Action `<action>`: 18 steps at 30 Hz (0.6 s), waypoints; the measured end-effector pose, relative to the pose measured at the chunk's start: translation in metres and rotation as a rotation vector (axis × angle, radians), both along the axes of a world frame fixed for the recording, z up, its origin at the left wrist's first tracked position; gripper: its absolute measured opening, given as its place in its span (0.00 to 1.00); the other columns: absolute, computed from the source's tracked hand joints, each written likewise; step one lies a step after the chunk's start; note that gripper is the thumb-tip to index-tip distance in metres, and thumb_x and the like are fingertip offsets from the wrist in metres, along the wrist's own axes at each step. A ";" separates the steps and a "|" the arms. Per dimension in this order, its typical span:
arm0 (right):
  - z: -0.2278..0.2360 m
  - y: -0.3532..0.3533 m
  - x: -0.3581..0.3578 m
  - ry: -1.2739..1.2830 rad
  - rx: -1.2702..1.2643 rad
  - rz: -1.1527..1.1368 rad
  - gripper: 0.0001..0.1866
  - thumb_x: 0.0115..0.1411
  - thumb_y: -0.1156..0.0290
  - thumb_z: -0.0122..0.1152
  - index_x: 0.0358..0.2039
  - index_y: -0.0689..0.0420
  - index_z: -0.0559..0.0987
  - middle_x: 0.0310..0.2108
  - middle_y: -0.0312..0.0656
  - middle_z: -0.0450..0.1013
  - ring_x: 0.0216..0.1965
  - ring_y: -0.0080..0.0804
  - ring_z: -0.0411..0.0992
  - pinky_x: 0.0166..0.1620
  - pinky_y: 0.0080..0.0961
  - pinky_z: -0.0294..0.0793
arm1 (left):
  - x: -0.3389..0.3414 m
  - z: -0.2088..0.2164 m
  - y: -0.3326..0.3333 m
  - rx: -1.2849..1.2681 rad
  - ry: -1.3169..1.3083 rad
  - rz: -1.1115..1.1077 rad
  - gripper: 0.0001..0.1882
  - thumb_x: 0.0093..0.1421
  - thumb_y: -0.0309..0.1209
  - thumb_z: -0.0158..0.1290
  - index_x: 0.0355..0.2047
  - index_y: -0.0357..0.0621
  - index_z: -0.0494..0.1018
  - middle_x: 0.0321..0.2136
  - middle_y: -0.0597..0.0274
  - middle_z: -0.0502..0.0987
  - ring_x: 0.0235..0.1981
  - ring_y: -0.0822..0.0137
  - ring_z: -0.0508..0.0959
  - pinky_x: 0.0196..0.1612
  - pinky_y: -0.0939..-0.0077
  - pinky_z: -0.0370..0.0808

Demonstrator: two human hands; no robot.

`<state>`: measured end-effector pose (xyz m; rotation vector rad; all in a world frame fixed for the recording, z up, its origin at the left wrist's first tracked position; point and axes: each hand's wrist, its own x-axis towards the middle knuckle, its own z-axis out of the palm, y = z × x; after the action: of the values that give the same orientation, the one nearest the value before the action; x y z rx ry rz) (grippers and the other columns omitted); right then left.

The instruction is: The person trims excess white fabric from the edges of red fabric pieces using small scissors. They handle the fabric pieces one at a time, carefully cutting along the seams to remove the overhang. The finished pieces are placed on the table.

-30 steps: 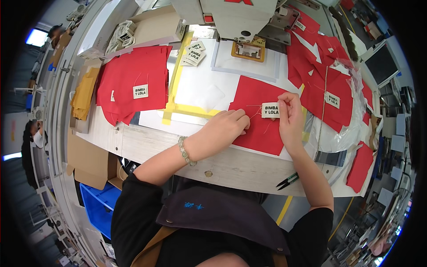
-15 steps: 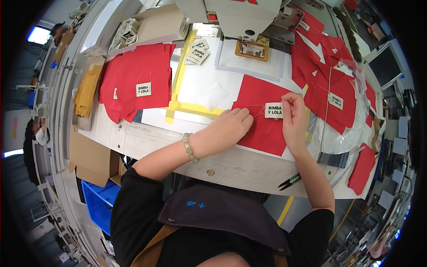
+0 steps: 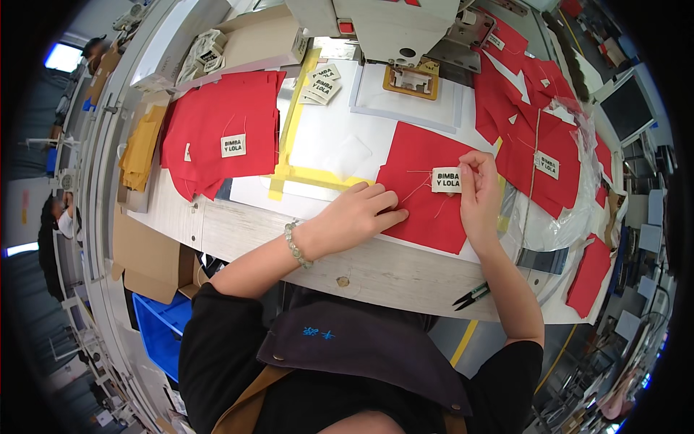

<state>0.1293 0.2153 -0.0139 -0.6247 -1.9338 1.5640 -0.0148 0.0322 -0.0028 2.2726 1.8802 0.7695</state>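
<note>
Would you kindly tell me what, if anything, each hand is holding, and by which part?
The right hand pinches the white label by its right edge. Whether the left hand holds a thread cannot be told.

Just left of my workspace, a pile of mustard-yellow cloth pieces (image 3: 141,148) lies in a shallow, narrow cardboard box (image 3: 135,200). Lower on that side I have an open brown cardboard carton (image 3: 148,253), with a bright blue plastic crate (image 3: 157,336) below it. Off to my right stands a dark-screened, pale-framed monitor (image 3: 627,108); below my table, a straight yellow stripe (image 3: 465,343) crosses the grey floor (image 3: 439,334).
</note>
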 end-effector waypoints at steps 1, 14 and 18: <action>0.000 0.000 0.000 -0.003 -0.014 -0.005 0.04 0.66 0.79 0.43 0.40 0.61 0.67 0.31 0.36 0.67 0.26 0.16 0.67 0.28 0.15 0.69 | -0.001 -0.001 -0.002 0.014 0.021 -0.001 0.17 0.48 0.24 0.53 0.41 0.43 0.76 0.31 0.65 0.70 0.33 0.67 0.72 0.38 0.73 0.70; 0.002 0.000 0.000 -0.004 -0.030 -0.002 0.04 0.66 0.79 0.43 0.39 0.61 0.67 0.30 0.36 0.67 0.25 0.16 0.67 0.28 0.15 0.68 | -0.007 -0.002 -0.008 0.033 -0.002 -0.035 0.11 0.48 0.31 0.59 0.33 0.44 0.73 0.33 0.65 0.70 0.34 0.66 0.72 0.38 0.73 0.68; 0.000 0.000 0.000 0.005 -0.002 0.000 0.04 0.66 0.79 0.43 0.38 0.60 0.68 0.29 0.35 0.67 0.25 0.16 0.67 0.28 0.15 0.68 | -0.007 0.003 -0.017 -0.035 -0.059 -0.023 0.16 0.47 0.38 0.63 0.33 0.47 0.72 0.35 0.66 0.70 0.36 0.66 0.71 0.41 0.71 0.66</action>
<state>0.1294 0.2155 -0.0143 -0.6210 -1.9290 1.5667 -0.0217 0.0152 0.0001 2.2221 1.8241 0.7851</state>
